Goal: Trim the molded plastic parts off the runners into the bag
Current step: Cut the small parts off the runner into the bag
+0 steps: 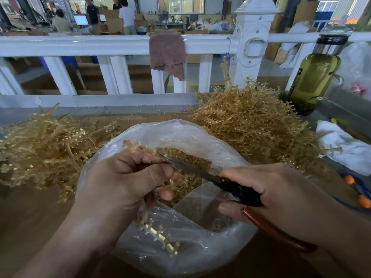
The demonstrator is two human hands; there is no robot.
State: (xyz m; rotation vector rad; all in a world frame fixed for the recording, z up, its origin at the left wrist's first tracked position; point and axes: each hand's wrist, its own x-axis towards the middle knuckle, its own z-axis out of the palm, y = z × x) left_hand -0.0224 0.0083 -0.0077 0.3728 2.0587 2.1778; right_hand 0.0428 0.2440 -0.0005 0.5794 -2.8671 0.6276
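My left hand [128, 177] grips a tan plastic runner [158, 236] over the open clear plastic bag [192, 133]. The runner sticks out above my fingers and hangs below my palm. My right hand [281, 193] holds scissors [236, 186] with black and red-brown handles. Their blades reach left to the runner at my left fingertips. Inside the bag lies a layer of small tan trimmed parts [184, 157].
A heap of tan runners [251, 125] rises at the back right, another heap [44, 145] lies at the left. A white railing [100, 45] with a brown cloth [167, 53] borders the table. A green bottle [315, 75], white rag [345, 147] and orange-tipped tool [359, 193] sit right.
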